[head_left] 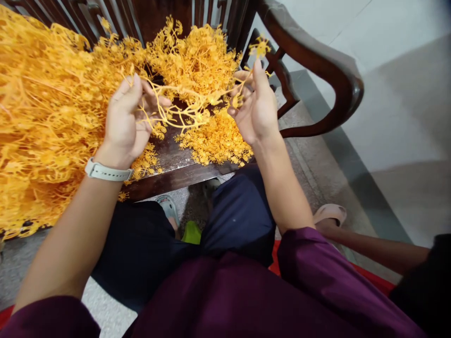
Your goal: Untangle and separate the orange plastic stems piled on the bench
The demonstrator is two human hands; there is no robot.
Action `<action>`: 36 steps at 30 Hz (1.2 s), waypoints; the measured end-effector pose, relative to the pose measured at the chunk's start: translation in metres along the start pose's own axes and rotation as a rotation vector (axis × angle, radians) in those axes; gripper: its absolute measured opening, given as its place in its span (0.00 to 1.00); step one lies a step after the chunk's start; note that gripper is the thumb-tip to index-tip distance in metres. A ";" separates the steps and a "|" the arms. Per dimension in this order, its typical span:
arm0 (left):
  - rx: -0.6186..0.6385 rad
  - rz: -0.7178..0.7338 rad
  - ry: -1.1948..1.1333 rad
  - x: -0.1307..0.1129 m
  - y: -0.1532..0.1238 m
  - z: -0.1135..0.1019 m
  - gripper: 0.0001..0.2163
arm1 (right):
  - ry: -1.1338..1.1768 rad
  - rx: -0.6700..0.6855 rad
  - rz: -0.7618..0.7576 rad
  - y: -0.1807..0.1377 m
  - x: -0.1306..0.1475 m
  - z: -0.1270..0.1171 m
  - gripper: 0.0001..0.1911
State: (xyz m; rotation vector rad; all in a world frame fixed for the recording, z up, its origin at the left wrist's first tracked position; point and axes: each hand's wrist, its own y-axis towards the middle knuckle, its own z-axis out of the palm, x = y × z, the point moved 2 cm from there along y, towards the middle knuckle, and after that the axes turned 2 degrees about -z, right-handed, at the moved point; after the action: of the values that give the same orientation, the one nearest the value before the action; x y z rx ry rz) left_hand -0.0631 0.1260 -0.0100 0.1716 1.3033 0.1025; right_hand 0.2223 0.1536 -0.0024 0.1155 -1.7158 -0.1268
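Observation:
Between my two hands stretches a yellow plastic flower stem (183, 112) with thin branches and small blossom tips. My left hand (128, 112), with a pale watch strap on its wrist, has thumb and fingers closed on the stem's left end. My right hand (256, 101) grips a thin branch at the other end, and a yellow blossom tip (260, 47) sticks up above its thumb. Below the stem lies a small pile of loose yellow flower pieces (220, 138). Behind it is a taller heap of yellow flowers (197, 58).
A large mass of yellow branches (42, 117) fills the left side of the dark wooden bench (169, 180). The bench's curved armrest (317, 51) stands at the right. Another person's leg and sandal (330, 213) are on the floor at right.

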 end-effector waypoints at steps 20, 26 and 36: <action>-0.030 0.081 -0.013 -0.002 0.004 -0.011 0.22 | -0.984 1.016 -0.445 -0.102 -0.063 0.176 0.14; -0.057 0.045 -0.102 -0.002 -0.004 -0.005 0.22 | -1.030 1.040 -0.444 -0.082 -0.042 0.170 0.13; -0.132 0.092 -0.206 -0.005 -0.009 0.005 0.15 | -1.096 0.536 -0.227 -0.001 -0.016 0.044 0.09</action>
State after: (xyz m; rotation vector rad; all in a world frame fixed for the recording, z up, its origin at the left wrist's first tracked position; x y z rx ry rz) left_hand -0.0598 0.1157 -0.0053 0.1260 1.0793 0.2424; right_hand 0.1811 0.1558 -0.0249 0.7482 -2.7930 0.1431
